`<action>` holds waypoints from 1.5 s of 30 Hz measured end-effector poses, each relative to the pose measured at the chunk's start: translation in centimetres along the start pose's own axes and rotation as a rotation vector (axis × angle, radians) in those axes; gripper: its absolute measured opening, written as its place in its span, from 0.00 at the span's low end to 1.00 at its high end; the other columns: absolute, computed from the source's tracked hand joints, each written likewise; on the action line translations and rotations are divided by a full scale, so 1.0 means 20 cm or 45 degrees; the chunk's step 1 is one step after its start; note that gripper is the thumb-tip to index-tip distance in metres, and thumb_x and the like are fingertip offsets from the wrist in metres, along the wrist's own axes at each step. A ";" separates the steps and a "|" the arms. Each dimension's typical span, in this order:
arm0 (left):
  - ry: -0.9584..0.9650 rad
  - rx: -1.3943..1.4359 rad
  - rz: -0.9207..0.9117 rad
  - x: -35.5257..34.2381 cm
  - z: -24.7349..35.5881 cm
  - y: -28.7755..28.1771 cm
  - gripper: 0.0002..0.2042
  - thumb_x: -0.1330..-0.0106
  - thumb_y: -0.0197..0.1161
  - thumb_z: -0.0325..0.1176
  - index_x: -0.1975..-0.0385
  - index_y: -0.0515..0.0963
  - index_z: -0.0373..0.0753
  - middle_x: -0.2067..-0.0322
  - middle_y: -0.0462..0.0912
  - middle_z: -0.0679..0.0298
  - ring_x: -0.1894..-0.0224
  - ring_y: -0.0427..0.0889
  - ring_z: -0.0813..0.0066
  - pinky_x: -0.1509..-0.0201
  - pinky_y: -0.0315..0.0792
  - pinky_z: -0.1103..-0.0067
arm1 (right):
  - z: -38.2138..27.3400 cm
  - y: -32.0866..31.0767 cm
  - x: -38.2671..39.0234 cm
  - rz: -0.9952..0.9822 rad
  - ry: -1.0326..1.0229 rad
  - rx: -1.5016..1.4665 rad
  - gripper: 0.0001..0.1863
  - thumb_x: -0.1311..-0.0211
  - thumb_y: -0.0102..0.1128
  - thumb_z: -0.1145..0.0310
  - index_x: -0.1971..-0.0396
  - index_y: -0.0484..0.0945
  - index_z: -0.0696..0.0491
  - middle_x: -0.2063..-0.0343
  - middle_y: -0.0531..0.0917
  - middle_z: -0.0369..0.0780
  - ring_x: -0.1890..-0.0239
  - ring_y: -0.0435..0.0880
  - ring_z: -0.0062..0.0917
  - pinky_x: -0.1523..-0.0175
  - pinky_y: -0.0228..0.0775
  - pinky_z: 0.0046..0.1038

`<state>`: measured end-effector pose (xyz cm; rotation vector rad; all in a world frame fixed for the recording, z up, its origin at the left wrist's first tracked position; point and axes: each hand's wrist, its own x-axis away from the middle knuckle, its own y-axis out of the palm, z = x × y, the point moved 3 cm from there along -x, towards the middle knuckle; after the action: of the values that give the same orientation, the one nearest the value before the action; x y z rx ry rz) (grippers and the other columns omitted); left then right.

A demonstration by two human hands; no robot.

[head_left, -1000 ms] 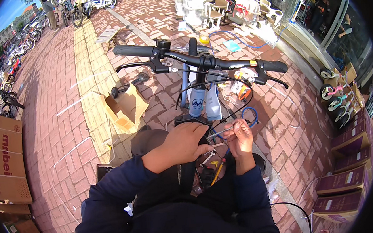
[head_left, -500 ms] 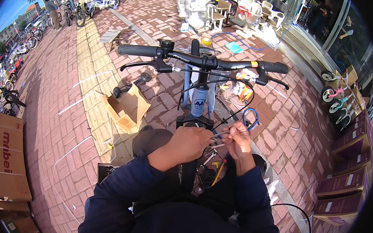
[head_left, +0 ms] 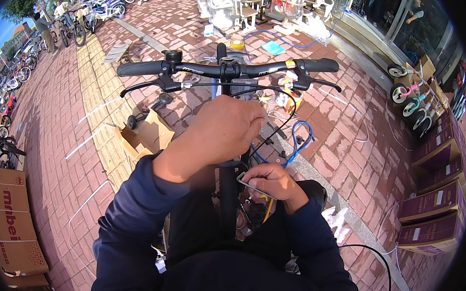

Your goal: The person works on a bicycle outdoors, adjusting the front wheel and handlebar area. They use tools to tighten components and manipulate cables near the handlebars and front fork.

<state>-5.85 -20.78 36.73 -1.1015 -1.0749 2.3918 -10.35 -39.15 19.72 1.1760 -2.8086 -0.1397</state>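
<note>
In front of me stands a bicycle with a black handlebar [head_left: 210,71], black grips and brake levers. My left hand [head_left: 223,127] is raised over the front of the frame below the handlebar, its fingers curled closed. Whatever it may hold is hidden. Lower and to the right, my right hand [head_left: 274,183] pinches a thin, bent grey metal piece [head_left: 245,182] beside the black front tyre [head_left: 228,196]. A black cable [head_left: 295,104] loops down from the handlebar past both hands. A round black bell [head_left: 173,56] sits near the left grip.
An open cardboard box [head_left: 152,135] lies on the brick paving to the left. A blue cable [head_left: 303,139] curls to the right. Tall cartons [head_left: 9,220] stand at far left, purple boxes [head_left: 431,203] at right. White child seats [head_left: 248,5] are farther off, near yellow tape [head_left: 237,44].
My hands were close together at a thin metal piece and have moved apart. The left rose toward the handlebar; the right came down and leftward with the metal piece. The view shifted too.
</note>
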 end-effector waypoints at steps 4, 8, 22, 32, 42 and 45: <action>-0.140 -0.284 0.389 -0.37 -0.18 -0.16 0.17 0.28 0.61 0.44 0.63 0.85 0.35 0.73 0.86 0.52 0.69 0.86 0.54 0.64 0.77 0.66 | 0.01 0.07 -0.02 -0.301 0.100 0.003 0.17 0.33 0.61 0.74 0.45 0.83 0.60 0.65 0.86 0.36 0.67 0.82 0.16 0.61 0.76 0.22; -0.540 -0.605 -0.129 -0.53 -0.38 -0.10 0.25 0.25 0.52 0.54 0.55 0.85 0.37 0.59 0.87 0.47 0.55 0.86 0.49 0.52 0.77 0.61 | 0.03 0.10 -0.02 -0.482 0.105 0.343 0.21 0.33 0.60 0.69 0.41 0.81 0.59 0.60 0.89 0.40 0.59 0.87 0.22 0.53 0.77 0.25; -0.365 -0.483 -0.279 -0.18 -0.95 -0.38 0.18 0.23 0.50 0.41 0.61 0.82 0.32 0.59 0.86 0.47 0.55 0.82 0.45 0.48 0.73 0.64 | -0.15 -0.45 0.06 -0.262 0.248 0.718 0.23 0.38 0.63 0.72 0.42 0.81 0.58 0.59 0.90 0.44 0.59 0.87 0.24 0.53 0.77 0.29; -0.686 -0.041 -0.065 -0.09 -1.02 -0.44 0.21 0.26 0.57 0.43 0.59 0.84 0.27 0.63 0.87 0.49 0.61 0.83 0.60 0.51 0.73 0.72 | -0.31 -0.66 -0.95 0.418 -0.352 0.922 0.16 0.34 0.60 0.66 0.52 0.85 0.57 0.62 0.87 0.52 0.58 0.87 0.43 0.50 0.77 0.37; -0.439 0.167 -0.189 -0.25 -1.04 -0.33 0.18 0.26 0.57 0.37 0.51 0.82 0.26 0.64 0.87 0.54 0.64 0.83 0.68 0.54 0.74 0.76 | -0.36 -0.64 -1.36 0.642 -0.929 1.134 0.14 0.48 0.68 0.76 0.59 0.85 0.59 0.59 0.86 0.49 0.56 0.85 0.43 0.48 0.76 0.38; -0.141 -0.028 -0.208 -0.30 -1.01 -0.31 0.17 0.27 0.56 0.35 0.52 0.83 0.26 0.58 0.88 0.52 0.58 0.86 0.64 0.50 0.75 0.76 | -0.35 -0.63 -1.32 0.741 -0.890 1.282 0.18 0.50 0.74 0.75 0.57 0.85 0.59 0.57 0.86 0.49 0.56 0.86 0.41 0.48 0.78 0.35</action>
<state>12.98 -9.47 35.87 -0.8603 -1.1819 2.3391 17.88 -29.39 23.88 0.2643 -3.8185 1.2518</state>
